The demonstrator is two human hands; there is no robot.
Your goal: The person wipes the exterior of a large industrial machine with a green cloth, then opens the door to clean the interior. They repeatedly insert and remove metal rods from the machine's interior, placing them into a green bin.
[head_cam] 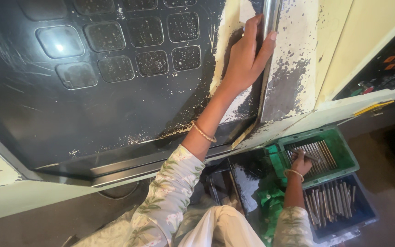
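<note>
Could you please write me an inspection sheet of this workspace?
Surface: dark machine door, scratched, paint flaking at its edge.
Job's things: metal door handle; green crate and blue crate, both holding metal rods.
Clutter: green cloth below.
Grips: left hand wrapped round the handle; right hand on rods in the green crate.
Cables: nothing seen.
Surroundings: control panel with coloured buttons, right.

Right hand [301,163] hides some green-crate [344,148] rods [318,153].
</note>
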